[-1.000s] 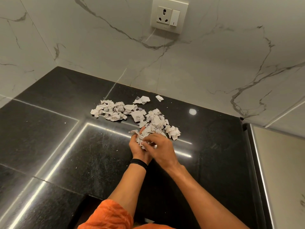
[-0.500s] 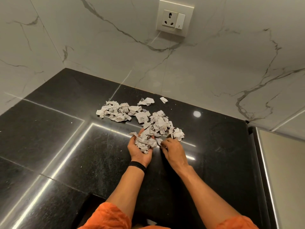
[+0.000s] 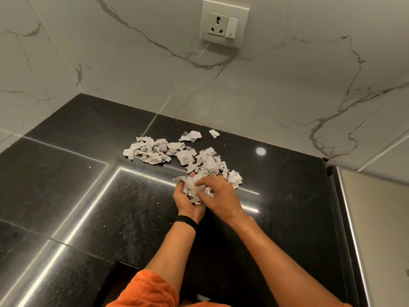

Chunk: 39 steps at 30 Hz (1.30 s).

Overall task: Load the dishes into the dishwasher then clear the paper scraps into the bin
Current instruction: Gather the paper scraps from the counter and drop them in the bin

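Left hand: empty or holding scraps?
Holding. The left hand is cupped palm up round a wad of paper scraps; the right hand sits over it, its own grip blurred.

Home kitchen: polished black granite desk (image 3: 73,196), marble-veined wall tiles (image 3: 287,89), wall socket with switch (image 3: 223,26).

Crumpled paper scraps (image 3: 205,161) lay on a black counter (image 3: 66,185), some already gathered in hand.

The scraps were small, torn white pieces with grey print, all crushed and creased. One cluster lay to the left and a larger heap just right of it, the two almost touching. Two stray pieces sat apart behind them, nearer the wall. The nearest scraps were bunched in the cupped, palm-up left hand (image 3: 184,201), with the right hand (image 3: 219,196) laid over them, fingers curled on the paper.
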Each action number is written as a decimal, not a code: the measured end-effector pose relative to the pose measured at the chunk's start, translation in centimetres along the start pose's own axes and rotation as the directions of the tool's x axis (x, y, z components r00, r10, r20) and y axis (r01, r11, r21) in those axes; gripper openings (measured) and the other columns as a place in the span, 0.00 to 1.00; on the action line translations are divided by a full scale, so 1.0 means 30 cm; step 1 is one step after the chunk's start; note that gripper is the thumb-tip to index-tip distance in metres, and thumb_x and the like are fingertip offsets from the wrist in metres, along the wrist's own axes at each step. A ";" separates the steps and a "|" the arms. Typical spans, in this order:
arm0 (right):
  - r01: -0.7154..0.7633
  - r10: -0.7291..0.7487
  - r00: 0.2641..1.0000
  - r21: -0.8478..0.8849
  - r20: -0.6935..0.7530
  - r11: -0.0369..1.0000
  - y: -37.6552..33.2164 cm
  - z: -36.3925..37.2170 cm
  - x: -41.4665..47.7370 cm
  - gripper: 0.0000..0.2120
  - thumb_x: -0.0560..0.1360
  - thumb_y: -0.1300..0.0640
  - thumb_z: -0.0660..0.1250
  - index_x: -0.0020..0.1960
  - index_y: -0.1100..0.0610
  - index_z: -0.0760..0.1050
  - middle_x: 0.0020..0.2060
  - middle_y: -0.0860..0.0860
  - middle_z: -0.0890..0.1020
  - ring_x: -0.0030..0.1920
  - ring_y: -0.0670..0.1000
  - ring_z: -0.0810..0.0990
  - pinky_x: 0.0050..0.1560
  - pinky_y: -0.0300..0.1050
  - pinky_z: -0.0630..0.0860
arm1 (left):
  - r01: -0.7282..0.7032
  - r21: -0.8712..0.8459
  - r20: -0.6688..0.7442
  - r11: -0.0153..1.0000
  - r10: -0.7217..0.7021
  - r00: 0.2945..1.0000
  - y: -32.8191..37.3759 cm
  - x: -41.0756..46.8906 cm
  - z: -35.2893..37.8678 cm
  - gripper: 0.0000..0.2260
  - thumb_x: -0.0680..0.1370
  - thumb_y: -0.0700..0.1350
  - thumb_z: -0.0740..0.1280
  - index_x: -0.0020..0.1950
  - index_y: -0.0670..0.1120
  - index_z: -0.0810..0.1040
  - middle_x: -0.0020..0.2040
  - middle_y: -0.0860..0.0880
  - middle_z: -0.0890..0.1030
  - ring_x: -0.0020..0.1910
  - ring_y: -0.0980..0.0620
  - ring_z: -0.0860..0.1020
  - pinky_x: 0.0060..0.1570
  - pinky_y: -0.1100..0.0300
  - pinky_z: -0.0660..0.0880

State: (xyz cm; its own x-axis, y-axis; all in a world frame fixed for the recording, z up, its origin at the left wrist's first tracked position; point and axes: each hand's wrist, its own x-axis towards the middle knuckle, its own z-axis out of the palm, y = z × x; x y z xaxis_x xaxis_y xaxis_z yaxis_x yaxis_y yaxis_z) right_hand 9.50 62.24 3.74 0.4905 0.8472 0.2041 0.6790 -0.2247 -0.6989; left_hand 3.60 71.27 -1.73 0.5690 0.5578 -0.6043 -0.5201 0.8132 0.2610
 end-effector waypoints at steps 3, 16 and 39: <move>0.022 -0.023 0.999 0.028 0.034 0.999 -0.011 0.016 0.017 0.08 0.74 0.52 0.74 0.54 0.49 0.84 0.52 0.42 0.83 0.54 0.42 0.77 0.55 0.39 0.73 | -0.016 -0.018 0.026 1.000 0.017 1.000 0.017 -0.006 0.000 0.19 0.82 0.53 0.55 0.61 0.44 0.79 0.52 0.40 0.83 0.50 0.41 0.83 0.55 0.47 0.78; 0.060 0.036 0.970 -0.377 0.240 0.924 0.159 0.129 0.103 0.11 0.77 0.63 0.65 0.56 0.56 0.83 0.50 0.54 0.82 0.51 0.57 0.79 0.52 0.53 0.75 | -0.122 -0.095 -0.046 0.988 0.118 0.992 0.136 -0.005 -0.092 0.21 0.82 0.51 0.54 0.65 0.41 0.79 0.66 0.36 0.79 0.64 0.39 0.77 0.69 0.45 0.70; -0.251 0.292 0.944 0.244 -0.151 0.937 0.069 -0.037 0.033 0.08 0.77 0.61 0.71 0.55 0.53 0.84 0.50 0.43 0.85 0.50 0.41 0.82 0.55 0.40 0.79 | -0.036 -0.119 0.059 0.992 0.043 0.997 0.053 0.004 -0.040 0.21 0.82 0.52 0.56 0.66 0.41 0.78 0.64 0.36 0.80 0.64 0.38 0.78 0.61 0.46 0.75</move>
State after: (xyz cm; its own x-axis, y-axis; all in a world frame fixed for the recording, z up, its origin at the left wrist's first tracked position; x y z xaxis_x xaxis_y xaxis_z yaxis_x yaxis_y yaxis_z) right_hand 11.99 62.08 3.26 0.7439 0.6620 0.0919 0.3797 -0.3054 -0.8733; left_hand 2.09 72.42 -2.29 0.5828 0.6010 -0.5469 -0.6122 0.7673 0.1909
